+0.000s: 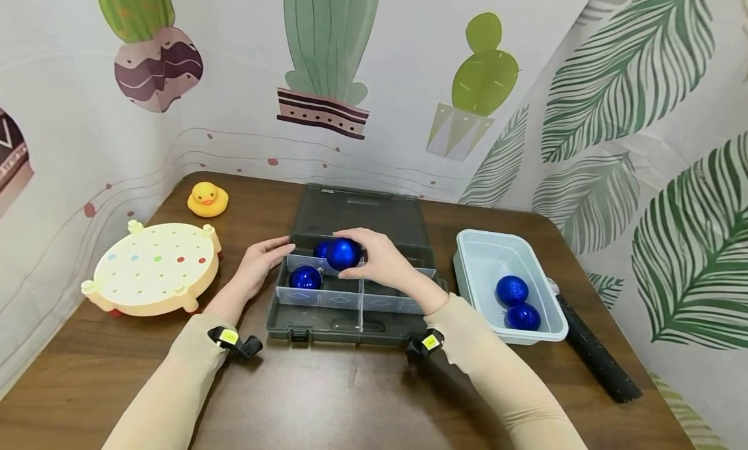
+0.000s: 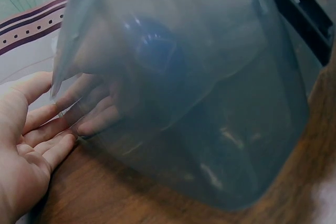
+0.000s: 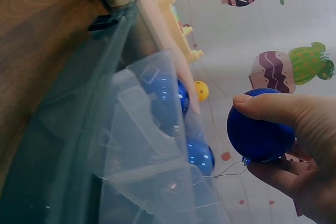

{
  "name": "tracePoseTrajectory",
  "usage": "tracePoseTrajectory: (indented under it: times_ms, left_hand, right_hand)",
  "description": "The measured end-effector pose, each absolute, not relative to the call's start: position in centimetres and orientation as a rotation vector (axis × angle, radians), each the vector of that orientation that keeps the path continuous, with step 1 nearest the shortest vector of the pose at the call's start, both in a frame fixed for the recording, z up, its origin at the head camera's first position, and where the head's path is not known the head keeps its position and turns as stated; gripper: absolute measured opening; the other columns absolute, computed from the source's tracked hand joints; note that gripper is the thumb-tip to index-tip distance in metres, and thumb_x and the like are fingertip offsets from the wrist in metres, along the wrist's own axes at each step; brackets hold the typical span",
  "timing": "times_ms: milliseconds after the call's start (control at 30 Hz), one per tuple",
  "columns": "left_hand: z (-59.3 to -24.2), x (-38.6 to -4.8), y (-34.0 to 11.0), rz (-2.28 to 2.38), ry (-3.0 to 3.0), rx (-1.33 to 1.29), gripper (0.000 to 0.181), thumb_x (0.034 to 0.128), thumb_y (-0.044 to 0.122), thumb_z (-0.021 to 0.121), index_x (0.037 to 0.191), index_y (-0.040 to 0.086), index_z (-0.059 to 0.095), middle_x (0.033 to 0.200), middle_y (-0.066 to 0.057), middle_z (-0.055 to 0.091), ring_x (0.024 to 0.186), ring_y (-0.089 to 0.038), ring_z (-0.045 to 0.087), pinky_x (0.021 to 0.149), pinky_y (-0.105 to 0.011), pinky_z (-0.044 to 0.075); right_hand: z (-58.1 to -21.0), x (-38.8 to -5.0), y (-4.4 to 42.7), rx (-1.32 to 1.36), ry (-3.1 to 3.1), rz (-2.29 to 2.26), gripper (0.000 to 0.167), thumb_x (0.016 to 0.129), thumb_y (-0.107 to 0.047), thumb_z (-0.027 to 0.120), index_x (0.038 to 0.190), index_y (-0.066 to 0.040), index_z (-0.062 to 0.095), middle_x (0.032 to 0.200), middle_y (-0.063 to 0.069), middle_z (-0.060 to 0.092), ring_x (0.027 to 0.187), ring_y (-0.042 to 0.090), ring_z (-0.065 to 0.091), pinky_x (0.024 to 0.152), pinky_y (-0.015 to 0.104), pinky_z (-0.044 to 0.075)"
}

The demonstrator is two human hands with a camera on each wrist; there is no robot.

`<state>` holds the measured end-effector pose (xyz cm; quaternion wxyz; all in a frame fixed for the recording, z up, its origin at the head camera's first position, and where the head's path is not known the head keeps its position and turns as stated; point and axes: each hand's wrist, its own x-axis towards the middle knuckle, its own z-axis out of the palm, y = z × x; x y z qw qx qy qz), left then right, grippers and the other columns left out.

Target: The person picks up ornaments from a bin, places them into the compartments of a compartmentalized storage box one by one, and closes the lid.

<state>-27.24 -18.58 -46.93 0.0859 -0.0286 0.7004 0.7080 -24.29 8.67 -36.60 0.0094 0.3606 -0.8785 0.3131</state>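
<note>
Long beige fabric left sleeve (image 1: 181,378); matching right sleeve (image 1: 497,372), creased. Black left wrist strap (image 1: 251,347) and black right wrist strap (image 1: 415,347), each bearing a small yellow rectangular label (image 1: 229,336). Left hand (image 1: 257,263), right hand (image 1: 382,258): bare.

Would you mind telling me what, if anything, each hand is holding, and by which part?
The right hand holds a blue ball by its round sides, between thumb and fingers. The left hand only touches the dark box at its left side.
</note>
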Motion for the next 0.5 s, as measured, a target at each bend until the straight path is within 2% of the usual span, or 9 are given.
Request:
tracePoseTrajectory:
  times_ms: [200, 300, 500]
  left_hand:
    - [-47.0, -27.4, -18.6, 2.097, 2.084, -0.094, 0.061, 0.0966, 0.028, 0.062, 0.147, 0.0, 0.042, 0.152, -0.015, 0.041, 0.106, 0.008, 0.054, 0.113, -0.03, 0.037]
    - [-47.1, -27.5, -18.6, 2.089, 2.082, -0.093, 0.061, 0.0969, 0.029, 0.062, 0.148, 0.002, 0.041, 0.153, -0.013, 0.041, 0.111, 0.005, 0.053, 0.115, -0.033, 0.034]
    - [-47.0, -27.4, -18.7, 2.08, 2.071, -0.093, 0.061, 0.0973, 0.028, 0.061, 0.148, 0.003, 0.04, 0.154, -0.012, 0.04, 0.117, 0.002, 0.051, 0.117, -0.035, 0.032]
  right_hand:
    - [-37.2, -24.0, 8.5, 1.145, -2.769, 0.96, 0.067, 0.075, -0.018, 0.086, 0.135, -0.008, 0.058, 0.135, 0.011, 0.06, 0.122, 0.029, 0.056, 0.1, 0.043, 0.051]
    - [-37.4, -24.0, 8.5, 1.143, -2.801, 0.95, 0.066, 0.075, -0.02, 0.086, 0.134, -0.01, 0.058, 0.135, 0.011, 0.06, 0.121, 0.028, 0.056, 0.097, 0.043, 0.053]
    - [-37.8, -23.8, 8.5, 1.163, -2.873, 0.909, 0.067, 0.077, -0.027, 0.085, 0.136, -0.011, 0.057, 0.137, 0.011, 0.058, 0.119, 0.027, 0.057, 0.089, 0.036, 0.058]
